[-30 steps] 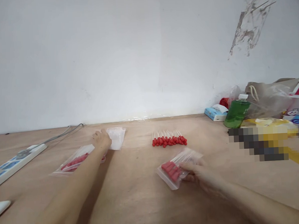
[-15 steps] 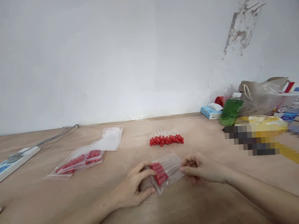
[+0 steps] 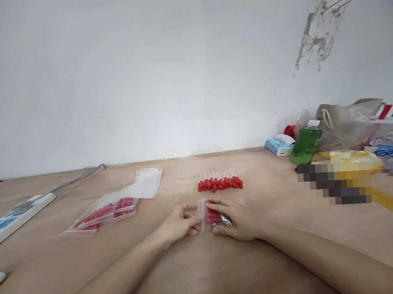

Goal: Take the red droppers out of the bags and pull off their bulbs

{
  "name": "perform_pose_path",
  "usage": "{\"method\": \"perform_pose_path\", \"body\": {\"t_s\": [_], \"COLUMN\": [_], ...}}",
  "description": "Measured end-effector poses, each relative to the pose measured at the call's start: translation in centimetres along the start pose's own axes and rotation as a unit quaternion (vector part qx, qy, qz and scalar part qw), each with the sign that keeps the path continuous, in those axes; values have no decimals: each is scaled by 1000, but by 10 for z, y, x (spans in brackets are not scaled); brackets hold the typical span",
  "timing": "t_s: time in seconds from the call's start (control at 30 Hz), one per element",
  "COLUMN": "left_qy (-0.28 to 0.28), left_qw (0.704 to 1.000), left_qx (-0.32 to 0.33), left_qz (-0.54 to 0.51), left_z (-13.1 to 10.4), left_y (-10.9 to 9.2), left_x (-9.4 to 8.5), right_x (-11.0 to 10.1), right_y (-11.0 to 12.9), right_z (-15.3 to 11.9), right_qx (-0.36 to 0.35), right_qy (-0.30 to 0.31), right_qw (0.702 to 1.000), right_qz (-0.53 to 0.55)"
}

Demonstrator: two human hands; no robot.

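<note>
A clear zip bag (image 3: 203, 223) with red-tipped sticks in it lies on the table in front of me. My right hand (image 3: 238, 218) rests over it, fingers spread, covering its right part. At the bag's left edge, by the zip strip, is my left hand (image 3: 182, 223), its thumb and fingers bent close together; whether they pinch the edge is too small to tell. Just beyond the bag, a row of loose sticks with red tips (image 3: 220, 183) lies with the tips toward me.
Filled bags (image 3: 101, 212) overlap at the left, beside flat white bags (image 3: 147, 182). A power strip (image 3: 22, 217) with a grey cable lies far left. At the right are a tissue pack (image 3: 278, 145), a green bottle (image 3: 305, 144) and yellow plastic (image 3: 355, 161).
The bag has turned so that its zip strip faces left. My right hand has moved left from its far edge onto it, and my left hand has drawn back to its left edge.
</note>
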State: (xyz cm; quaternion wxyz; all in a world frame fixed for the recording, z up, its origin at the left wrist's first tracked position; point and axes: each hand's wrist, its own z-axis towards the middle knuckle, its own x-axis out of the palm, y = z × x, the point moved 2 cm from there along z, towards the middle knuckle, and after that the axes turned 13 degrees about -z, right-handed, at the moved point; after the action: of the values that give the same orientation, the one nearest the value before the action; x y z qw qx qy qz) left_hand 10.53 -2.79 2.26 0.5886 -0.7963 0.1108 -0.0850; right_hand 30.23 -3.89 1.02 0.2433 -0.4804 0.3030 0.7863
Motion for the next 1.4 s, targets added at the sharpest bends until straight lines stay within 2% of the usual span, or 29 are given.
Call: {"method": "perform_pose_path", "body": {"t_s": [0.13, 0.27, 0.43, 0.57, 0.67, 0.8, 0.93, 1.07, 1.2, 1.4], "left_qy": [-1, -13, 12, 39, 70, 97, 139, 158, 153, 168], "left_qw": [994, 985, 981, 984, 985, 985, 981, 981, 983, 968], "left_qx": [-5, -7, 1, 3, 10, 28, 41, 58, 51, -1], "left_qz": [-110, -170, -191, -176, -156, -139, -127, -100, -89, -186], "left_z": [3, 11, 10, 9, 9, 7, 4, 4, 6, 6], "left_y": [1, 7, 7, 6, 6, 4, 3, 5, 8, 7], "left_x": [14, 14, 9, 7, 8, 9, 9, 7, 3, 0], "right_x": [-2, -2, 1, -11, -22, -25, -21, -19, -14, -6], "right_y": [0, 1, 1, 1, 3, 11, 19, 18, 14, 11], "right_z": [0, 0, -1, 7, 18, 35, 45, 46, 42, 39], "right_qx": [3, 10, 9, -19, -72, -163, -217, -234, -234, -211], "right_qy": [-11, -19, -24, -85, -115, -78, -43, -53, -85, -150], "right_qw": [1000, 1000, 1000, 994, 985, 972, 961, 960, 962, 962], "right_qz": [17, 22, -1, -62, -106, -147, -167, -147, -115, -92]}}
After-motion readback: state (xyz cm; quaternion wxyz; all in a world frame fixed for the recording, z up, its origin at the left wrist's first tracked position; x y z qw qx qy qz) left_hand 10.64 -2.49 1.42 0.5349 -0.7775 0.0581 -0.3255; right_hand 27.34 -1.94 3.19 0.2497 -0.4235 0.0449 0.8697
